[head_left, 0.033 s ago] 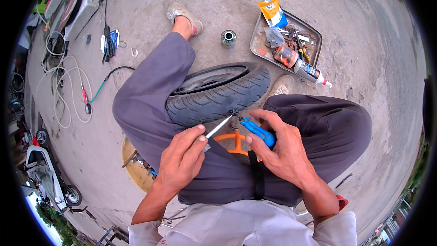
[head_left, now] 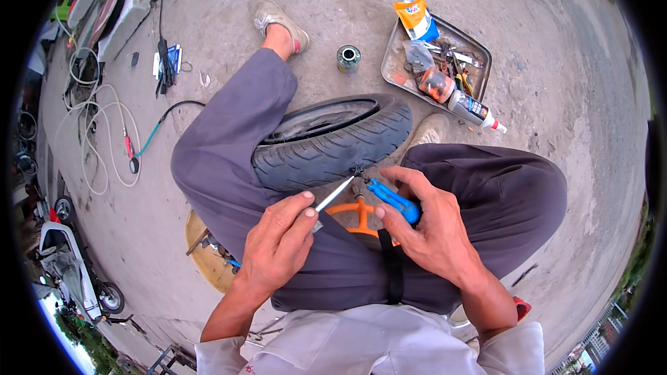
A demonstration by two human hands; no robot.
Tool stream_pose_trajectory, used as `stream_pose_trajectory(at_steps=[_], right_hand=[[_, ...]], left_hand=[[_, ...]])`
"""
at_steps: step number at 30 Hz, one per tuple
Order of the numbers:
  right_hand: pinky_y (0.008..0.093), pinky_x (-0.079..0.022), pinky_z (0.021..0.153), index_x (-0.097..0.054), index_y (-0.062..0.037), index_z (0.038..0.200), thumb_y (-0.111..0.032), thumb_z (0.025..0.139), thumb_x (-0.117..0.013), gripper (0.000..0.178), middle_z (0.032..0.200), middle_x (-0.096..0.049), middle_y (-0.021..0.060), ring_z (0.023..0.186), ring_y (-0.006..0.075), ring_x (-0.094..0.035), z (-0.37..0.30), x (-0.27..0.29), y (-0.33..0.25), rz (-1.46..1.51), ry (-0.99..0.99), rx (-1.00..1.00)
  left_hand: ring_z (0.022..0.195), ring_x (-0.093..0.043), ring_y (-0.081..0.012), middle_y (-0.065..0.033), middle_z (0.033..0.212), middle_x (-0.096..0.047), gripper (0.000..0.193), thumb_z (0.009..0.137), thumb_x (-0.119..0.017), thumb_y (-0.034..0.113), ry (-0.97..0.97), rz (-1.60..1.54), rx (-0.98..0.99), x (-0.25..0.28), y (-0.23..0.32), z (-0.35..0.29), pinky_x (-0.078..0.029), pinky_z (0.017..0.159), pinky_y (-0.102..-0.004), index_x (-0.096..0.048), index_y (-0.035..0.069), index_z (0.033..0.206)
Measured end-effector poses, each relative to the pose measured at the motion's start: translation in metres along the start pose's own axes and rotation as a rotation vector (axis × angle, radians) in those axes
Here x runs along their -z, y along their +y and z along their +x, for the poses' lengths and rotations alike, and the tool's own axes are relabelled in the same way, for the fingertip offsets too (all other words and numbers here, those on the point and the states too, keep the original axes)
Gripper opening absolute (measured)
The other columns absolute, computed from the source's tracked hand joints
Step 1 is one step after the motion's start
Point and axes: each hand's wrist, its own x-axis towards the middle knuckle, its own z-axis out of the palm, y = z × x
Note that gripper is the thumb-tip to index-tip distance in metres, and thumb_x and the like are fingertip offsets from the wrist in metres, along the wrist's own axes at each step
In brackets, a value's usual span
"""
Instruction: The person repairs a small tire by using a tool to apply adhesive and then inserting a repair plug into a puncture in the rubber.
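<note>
A black tire (head_left: 332,144) on its rim leans between my legs, tread toward me. My left hand (head_left: 279,239) pinches a slim silver rod (head_left: 335,194) between thumb and fingers. The rod's tip touches a small dark clump (head_left: 357,172) beside the tread; I cannot tell whether the clump is part of the tire. My right hand (head_left: 434,226) grips a blue-handled tool (head_left: 394,201), whose working end points at the same spot. What kind of tool it is does not show clearly. Under the tire sits an orange spoked piece (head_left: 361,219), partly hidden by my hands and legs.
A metal tray (head_left: 488,62) holds hand tools, an orange-and-blue pouch (head_left: 417,19), a jar (head_left: 436,85) and a bottle (head_left: 472,107). A small can (head_left: 349,59) stands beyond the tire. Air hoses (head_left: 104,121) coil at left, a yellowish basin (head_left: 208,264) by my left leg.
</note>
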Motion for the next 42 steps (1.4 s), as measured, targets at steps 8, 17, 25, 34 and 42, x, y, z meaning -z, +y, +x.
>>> stream_pose_trajectory(at_steps=[8,17,25,34,42], right_hand=[[0.0363,-0.053,0.062,-0.060,-0.0017,0.132,-0.019,0.093,-0.075,0.045,0.085,-0.069,0.0170,0.063,0.0246,-0.066,0.001,0.002,0.000,0.014,-0.014,-0.027],[0.0347,-0.051,0.060,-0.060,-0.0018,0.132,-0.017,0.093,-0.076,0.044,0.079,-0.066,0.0151,0.062,0.0223,-0.064,0.002,0.001,0.004,0.019,-0.002,0.002],[0.0295,-0.045,0.059,-0.061,0.0012,0.130,-0.015,0.094,-0.074,0.042,0.074,-0.063,0.0094,0.065,0.0127,-0.056,0.003,0.001,0.002,0.042,-0.010,-0.028],[0.0351,-0.049,0.058,-0.060,-0.0021,0.132,-0.017,0.094,-0.075,0.044,0.076,-0.065,0.0141,0.061,0.0210,-0.062,0.003,-0.001,0.004,0.056,0.000,-0.013],[0.0291,-0.044,0.058,-0.062,0.0007,0.130,-0.016,0.094,-0.075,0.042,0.072,-0.063,0.0090,0.063,0.0115,-0.054,0.003,-0.001,0.003,0.073,0.016,-0.018]], left_hand=[[0.105,-0.071,-0.0365,-0.0231,0.125,-0.067,0.051,0.072,-0.077,-0.012,0.048,-0.144,0.233,-0.001,0.017,-0.011,-0.060,0.086,-0.0372,-0.062,-0.005,0.120],[0.113,-0.067,-0.0232,-0.0211,0.131,-0.063,0.054,0.083,-0.073,-0.012,0.155,-0.574,0.654,-0.017,0.024,-0.028,-0.057,0.097,-0.0347,-0.053,-0.001,0.133],[0.113,-0.066,-0.0198,-0.0182,0.129,-0.065,0.051,0.090,-0.068,-0.013,0.183,-0.836,0.831,-0.021,0.029,-0.020,-0.056,0.097,-0.0334,-0.050,-0.001,0.136],[0.112,-0.067,-0.0187,-0.0174,0.128,-0.066,0.051,0.090,-0.070,-0.011,0.246,-0.863,0.883,-0.016,0.035,-0.024,-0.056,0.096,-0.0333,-0.050,-0.002,0.136],[0.110,-0.068,-0.0190,-0.0181,0.127,-0.067,0.050,0.091,-0.071,-0.009,0.196,-0.808,0.928,-0.020,0.034,-0.027,-0.057,0.095,-0.0329,-0.050,-0.002,0.136]])
